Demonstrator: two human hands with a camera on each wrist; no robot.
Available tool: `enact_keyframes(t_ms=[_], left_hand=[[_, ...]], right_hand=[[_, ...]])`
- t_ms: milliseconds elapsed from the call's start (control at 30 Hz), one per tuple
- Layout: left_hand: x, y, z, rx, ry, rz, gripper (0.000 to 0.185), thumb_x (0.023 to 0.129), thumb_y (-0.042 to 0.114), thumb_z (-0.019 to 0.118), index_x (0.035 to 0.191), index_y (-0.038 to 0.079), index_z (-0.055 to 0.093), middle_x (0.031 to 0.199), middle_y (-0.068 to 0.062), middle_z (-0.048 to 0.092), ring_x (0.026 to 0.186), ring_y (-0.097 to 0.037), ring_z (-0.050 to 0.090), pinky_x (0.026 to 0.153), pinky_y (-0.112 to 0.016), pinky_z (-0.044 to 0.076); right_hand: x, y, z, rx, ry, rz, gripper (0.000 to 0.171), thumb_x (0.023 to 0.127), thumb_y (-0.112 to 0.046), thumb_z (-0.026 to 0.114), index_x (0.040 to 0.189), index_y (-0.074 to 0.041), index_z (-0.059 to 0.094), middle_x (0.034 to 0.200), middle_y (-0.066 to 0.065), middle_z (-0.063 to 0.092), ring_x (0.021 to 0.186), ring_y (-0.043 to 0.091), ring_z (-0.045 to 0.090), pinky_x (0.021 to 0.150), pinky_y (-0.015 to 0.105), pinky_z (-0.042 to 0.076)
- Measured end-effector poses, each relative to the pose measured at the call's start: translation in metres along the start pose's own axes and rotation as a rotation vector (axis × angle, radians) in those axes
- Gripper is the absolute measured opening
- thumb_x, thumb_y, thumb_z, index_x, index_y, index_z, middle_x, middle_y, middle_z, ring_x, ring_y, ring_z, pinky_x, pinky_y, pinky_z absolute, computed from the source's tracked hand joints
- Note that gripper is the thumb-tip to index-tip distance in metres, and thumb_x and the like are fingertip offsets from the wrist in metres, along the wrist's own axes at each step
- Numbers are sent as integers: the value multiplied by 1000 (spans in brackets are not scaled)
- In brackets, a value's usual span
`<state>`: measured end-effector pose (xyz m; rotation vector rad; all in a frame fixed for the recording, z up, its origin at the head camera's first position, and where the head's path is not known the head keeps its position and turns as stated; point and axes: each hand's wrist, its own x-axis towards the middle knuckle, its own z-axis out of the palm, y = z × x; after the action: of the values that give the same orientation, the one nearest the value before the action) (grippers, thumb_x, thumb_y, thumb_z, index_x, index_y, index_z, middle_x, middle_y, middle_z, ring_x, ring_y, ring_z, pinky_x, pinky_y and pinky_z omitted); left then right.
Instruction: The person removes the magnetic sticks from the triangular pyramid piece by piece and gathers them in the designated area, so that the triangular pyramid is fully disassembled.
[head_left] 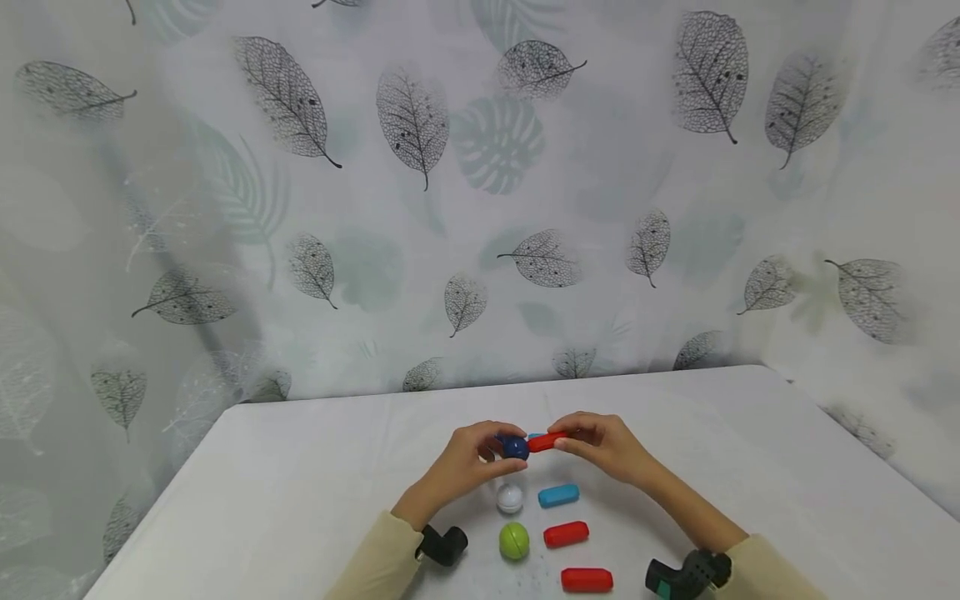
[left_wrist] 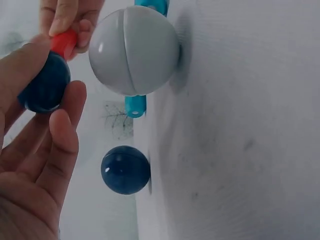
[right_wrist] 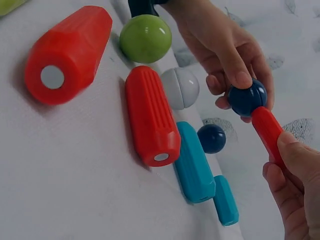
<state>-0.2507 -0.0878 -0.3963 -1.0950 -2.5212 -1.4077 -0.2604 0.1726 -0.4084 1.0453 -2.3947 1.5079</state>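
Note:
Above the table my left hand (head_left: 468, 452) pinches a dark blue ball (head_left: 515, 447) between thumb and fingers. My right hand (head_left: 609, 447) grips a short red rod (head_left: 545, 442) by its right end. The rod's other end touches the ball, as the right wrist view also shows. Below the hands, a white ball (head_left: 510, 498) with a seam lies beside a light blue rod (head_left: 558, 496). A second dark blue ball (left_wrist: 126, 170) rests on the table beyond the white one. The right wrist view shows another light blue rod (right_wrist: 226, 200) farther back.
Closer to me lie a green ball (head_left: 513, 541) and two red rods, one in the middle (head_left: 566, 534) and one nearer (head_left: 587, 580). The rods' ends carry pale round discs (right_wrist: 52, 77). A leaf-patterned curtain (head_left: 465, 250) hangs behind the white table (head_left: 315, 492).

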Motion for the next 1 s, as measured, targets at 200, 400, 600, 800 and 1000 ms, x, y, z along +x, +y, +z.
enact_keyframes(t_ms=[200, 400, 600, 800, 1000], left_hand=[[-2, -1, -3, -80, -60, -69, 36, 88, 20, 74, 122, 11, 65, 106, -3, 69, 86, -10, 63, 79, -21, 52], [-7, -10, -11, -122, -44, -103, 36, 89, 22, 74, 122, 11, 64, 111, -6, 68, 88, -10, 63, 81, -21, 53], [-20, -22, -30, -92, 89, -113, 36, 86, 17, 76, 119, 7, 66, 115, -9, 67, 88, -16, 64, 78, -23, 54], [-26, -31, -28, 46, -18, -125, 38, 86, 22, 76, 121, 11, 67, 119, -6, 67, 93, -17, 62, 76, -26, 48], [-23, -28, -21, 66, -82, -154, 37, 84, 15, 78, 117, 10, 64, 115, -4, 67, 96, -19, 63, 80, -28, 50]], right_hand=[[1, 4, 1, 100, -46, 35, 23, 92, -5, 66, 112, 5, 66, 104, 20, 69, 84, 29, 66, 76, 24, 56], [-2, 6, 4, 49, 1, 72, 23, 91, -10, 68, 111, 0, 68, 106, 16, 69, 88, 10, 65, 80, 20, 54], [-16, 16, -7, -25, 111, 104, 21, 87, -5, 72, 107, 2, 70, 100, 15, 70, 85, 4, 63, 77, 15, 53], [-18, 21, -4, -6, 16, 126, 19, 86, -10, 75, 101, 0, 70, 94, 11, 70, 81, 6, 62, 75, 19, 54], [-19, 22, 1, -54, -33, 154, 14, 85, -13, 76, 96, -6, 71, 86, 1, 66, 73, 5, 54, 65, 19, 50]])
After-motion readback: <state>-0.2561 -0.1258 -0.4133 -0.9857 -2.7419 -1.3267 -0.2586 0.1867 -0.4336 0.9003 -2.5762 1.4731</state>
